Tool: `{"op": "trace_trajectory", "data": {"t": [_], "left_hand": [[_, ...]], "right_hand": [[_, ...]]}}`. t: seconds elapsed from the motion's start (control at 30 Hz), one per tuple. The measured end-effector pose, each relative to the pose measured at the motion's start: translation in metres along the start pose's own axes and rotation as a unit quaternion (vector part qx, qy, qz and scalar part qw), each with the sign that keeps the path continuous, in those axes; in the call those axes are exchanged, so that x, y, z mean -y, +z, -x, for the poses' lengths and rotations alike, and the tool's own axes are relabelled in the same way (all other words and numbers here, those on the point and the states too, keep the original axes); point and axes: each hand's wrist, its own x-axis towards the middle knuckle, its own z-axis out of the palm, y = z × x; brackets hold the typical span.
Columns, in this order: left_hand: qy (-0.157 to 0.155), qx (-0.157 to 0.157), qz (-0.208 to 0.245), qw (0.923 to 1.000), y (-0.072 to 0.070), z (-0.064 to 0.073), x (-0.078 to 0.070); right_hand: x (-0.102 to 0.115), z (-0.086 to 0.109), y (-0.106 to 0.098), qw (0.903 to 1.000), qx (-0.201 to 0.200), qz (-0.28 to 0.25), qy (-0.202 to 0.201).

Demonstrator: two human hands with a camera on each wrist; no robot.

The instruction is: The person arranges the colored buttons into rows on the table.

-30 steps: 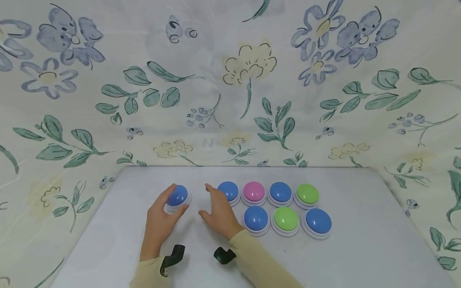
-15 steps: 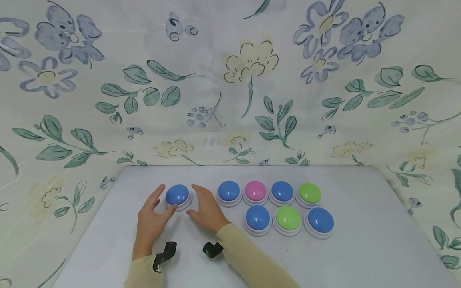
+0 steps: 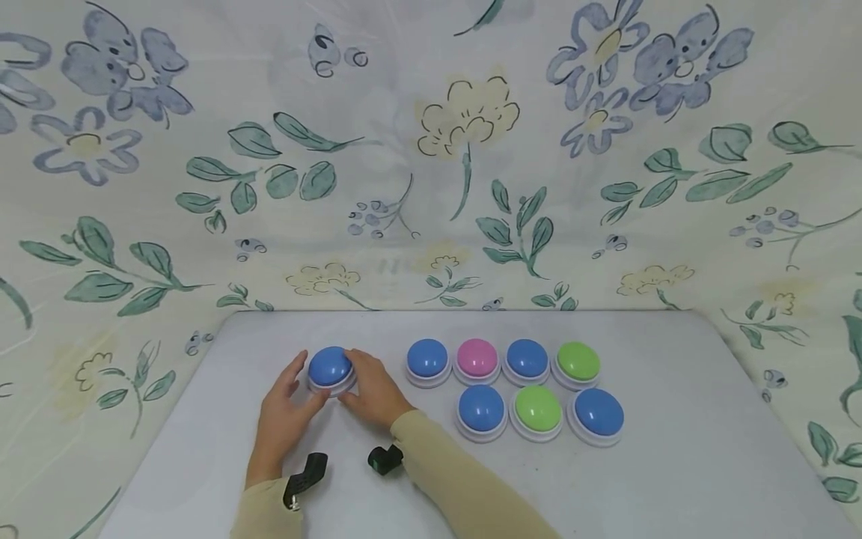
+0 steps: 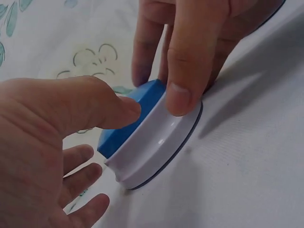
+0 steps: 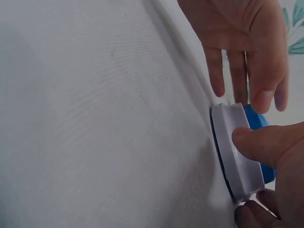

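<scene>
A blue dome push button (image 3: pixel 328 365) with a round white base sits on the white table at the left of the head view. My right hand (image 3: pixel 378 391) grips it from the right: its thumb (image 5: pixel 247 141) lies against the white base and its fingers curl round the far side. On the button's left is my left hand (image 3: pixel 281 419), fingers loosely spread and bent a little. Its thumb (image 4: pixel 111 107) overlaps the blue dome in the left wrist view, while its other fingers stand apart from the base.
To the right stand several more push buttons in two rows. The back row has blue (image 3: pixel 427 359), pink (image 3: pixel 477 358), blue (image 3: pixel 527 358) and green (image 3: pixel 578 361). In front are blue (image 3: pixel 481 409), green (image 3: pixel 538 409) and blue (image 3: pixel 599 412). A flowered cloth (image 3: pixel 390 172) hangs behind the white table (image 3: pixel 673 479).
My right hand has moved left from beside the back row to the lone blue button and taken hold of it. My left hand, earlier round that button, has loosened and drawn slightly left.
</scene>
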Motion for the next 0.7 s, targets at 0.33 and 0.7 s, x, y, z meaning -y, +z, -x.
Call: {"op": "trace_trajectory", "data": {"t": [0.33,0.7], "left_hand": [[-0.020,0.030,-0.018,0.9992,0.008,-0.004,0.008],[-0.015,0.051,-0.048,0.9974,0.012,-0.005,0.010]], "right_hand": [[0.003,-0.005,0.002,1.0000,0.004,0.007,0.002],[0.005,-0.006,0.001,0.9995,-0.017,0.020,-0.019]]}}
